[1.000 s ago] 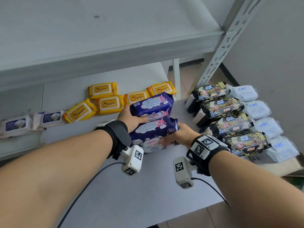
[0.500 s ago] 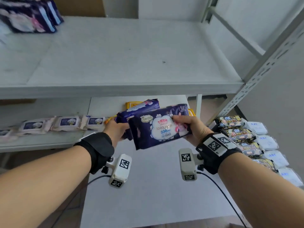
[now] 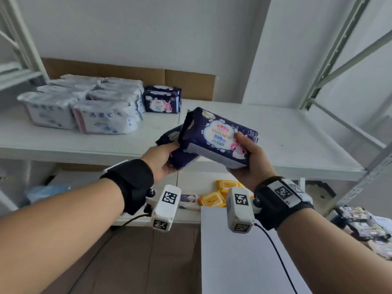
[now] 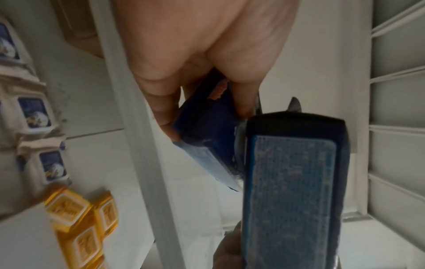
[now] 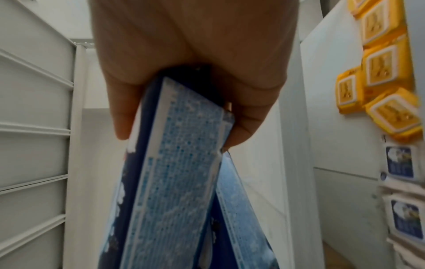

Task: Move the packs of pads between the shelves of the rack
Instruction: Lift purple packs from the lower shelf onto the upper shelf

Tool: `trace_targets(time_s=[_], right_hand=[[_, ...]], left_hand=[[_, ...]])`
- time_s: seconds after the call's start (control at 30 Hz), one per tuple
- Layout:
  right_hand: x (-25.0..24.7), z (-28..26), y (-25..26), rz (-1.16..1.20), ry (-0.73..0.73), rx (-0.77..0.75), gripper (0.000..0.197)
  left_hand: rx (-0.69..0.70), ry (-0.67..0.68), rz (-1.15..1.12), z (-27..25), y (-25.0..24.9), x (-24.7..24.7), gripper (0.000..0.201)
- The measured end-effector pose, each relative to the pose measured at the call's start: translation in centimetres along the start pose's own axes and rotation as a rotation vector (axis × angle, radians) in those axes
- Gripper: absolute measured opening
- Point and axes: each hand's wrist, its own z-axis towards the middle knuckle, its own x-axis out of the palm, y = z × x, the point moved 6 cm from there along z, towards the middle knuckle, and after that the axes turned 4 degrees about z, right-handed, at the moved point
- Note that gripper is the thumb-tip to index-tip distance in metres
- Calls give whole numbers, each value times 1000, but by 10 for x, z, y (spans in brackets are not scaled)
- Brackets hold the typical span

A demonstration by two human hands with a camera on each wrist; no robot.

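My right hand (image 3: 247,158) grips a dark blue pack of pads (image 3: 216,134) by its right end, tilted, just above the front edge of the upper shelf (image 3: 297,145). My left hand (image 3: 163,160) holds a second dark blue pack (image 3: 180,158), mostly hidden behind the first. In the left wrist view the fingers pinch that second pack (image 4: 207,131), with the other pack (image 4: 294,191) beside it. In the right wrist view my hand (image 5: 195,72) clasps the end of its pack (image 5: 174,172). A third dark blue pack (image 3: 162,99) stands at the back of the upper shelf.
Several white ABC packs (image 3: 84,102) fill the upper shelf's left side; cardboard (image 3: 169,81) lines the wall behind. Yellow wipes packs (image 3: 214,198) lie on the lower shelf. Black-and-gold packs (image 3: 364,225) sit at the lower right. Grey rack uprights (image 3: 331,52) stand on the right.
Both hands have lifted the two blue packs from the lower shelf up to the level of the upper shelf, and my view has risen with them.
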Motion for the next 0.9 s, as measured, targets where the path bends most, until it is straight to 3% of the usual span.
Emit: trace_targets(time_s=[0.2, 0.37, 0.47, 0.67, 0.77, 0.9], right_hand=[[61, 36, -43, -29, -76, 0, 28], [83, 71, -63, -38, -81, 30, 32], [82, 94, -61, -62, -85, 23, 36], [71, 153, -40, -66, -78, 9, 30], [71, 192, -26, -136, -83, -17, 37], [69, 239, -7, -182, -102, -6, 39]], left_hand=[[63, -31, 52, 6, -66, -76, 12], [65, -49, 82, 26, -93, -113, 22], [72, -64, 115, 46, -105, -118, 33], [62, -95, 330, 98, -141, -111, 32], [120, -143, 408, 134, -176, -104, 29], [136, -180, 507, 181, -206, -91, 38]])
